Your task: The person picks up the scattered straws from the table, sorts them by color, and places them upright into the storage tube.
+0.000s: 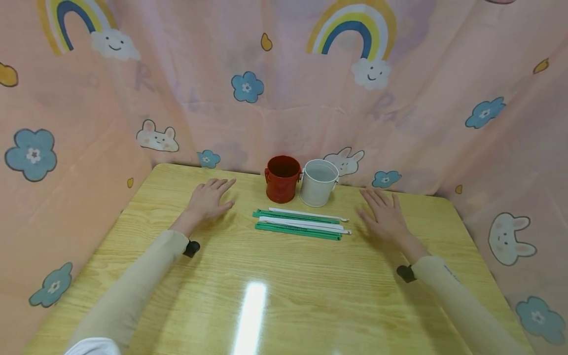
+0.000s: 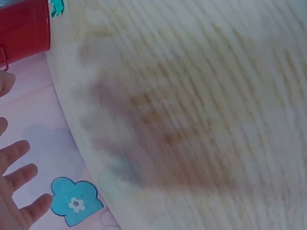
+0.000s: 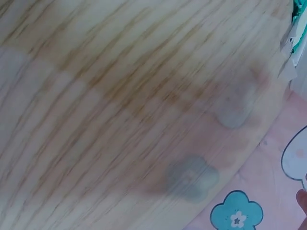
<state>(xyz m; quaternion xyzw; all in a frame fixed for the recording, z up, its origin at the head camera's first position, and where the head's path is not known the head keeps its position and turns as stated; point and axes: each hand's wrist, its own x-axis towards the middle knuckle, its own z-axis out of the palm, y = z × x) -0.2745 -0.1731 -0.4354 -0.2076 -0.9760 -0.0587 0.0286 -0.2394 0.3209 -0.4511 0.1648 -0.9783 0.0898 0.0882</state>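
My left hand (image 1: 208,199) is over the table left of a red bucket (image 1: 281,187), fingers spread and holding nothing. On the other side, my right hand (image 1: 383,214) has extended fingers and an empty palm, just right of several thin sticks. These long green sticks (image 1: 297,231) and white sticks (image 1: 306,214) lie side by side in front of the buckets. A white bucket (image 1: 316,190) stands beside the red one. In the left wrist view, part of the red bucket (image 2: 29,33) shows above my fingers; the right wrist view catches only a fingertip (image 3: 302,199).
The light wooden table (image 1: 288,286) has rounded back corners and a bright reflection near the front. A pink patterned curtain (image 1: 199,108) hangs behind it and along both sides. Dark wrist devices (image 1: 192,248) sit at my cuffs.
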